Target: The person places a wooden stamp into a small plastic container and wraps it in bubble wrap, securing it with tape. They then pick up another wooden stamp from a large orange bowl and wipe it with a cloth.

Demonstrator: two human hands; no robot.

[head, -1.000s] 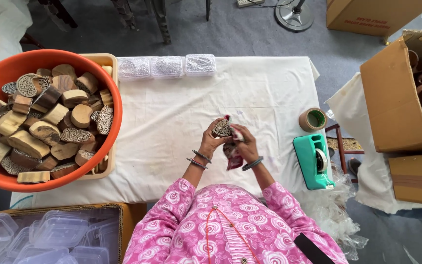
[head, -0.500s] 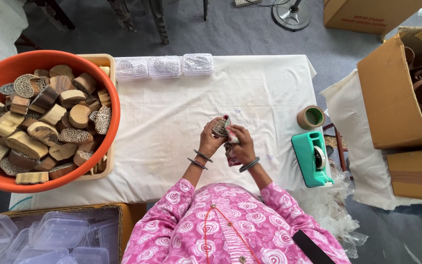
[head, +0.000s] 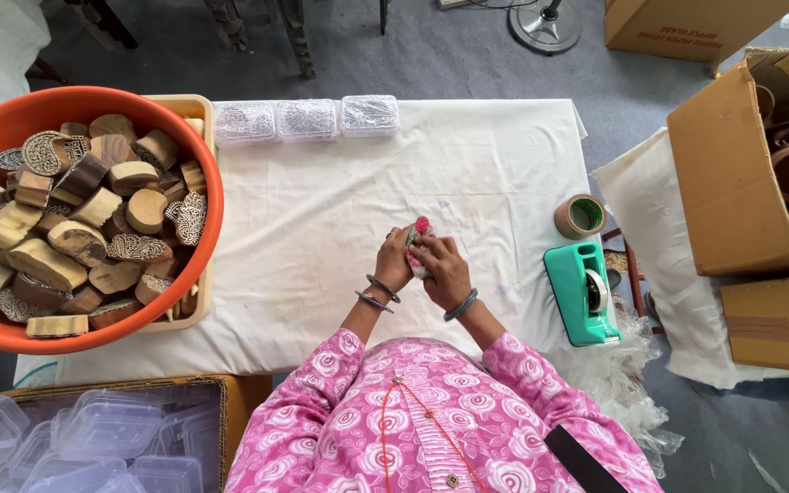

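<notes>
— Left hand (head: 395, 263)?
— Mine, pinching a small pink object (head: 420, 239) with my right hand (head: 442, 270), over the white table (head: 321, 210).
— Beyond them?
— Tape dispenser (head: 583, 292) right, orange tub (head: 11, 128) of wooden blocks (head: 93, 219) left, three clear boxes (head: 308, 117) farthest.

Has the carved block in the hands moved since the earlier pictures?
Cannot tell: the hands stay near the tape dispenser, now showing a pink cloth, not the block.
</notes>
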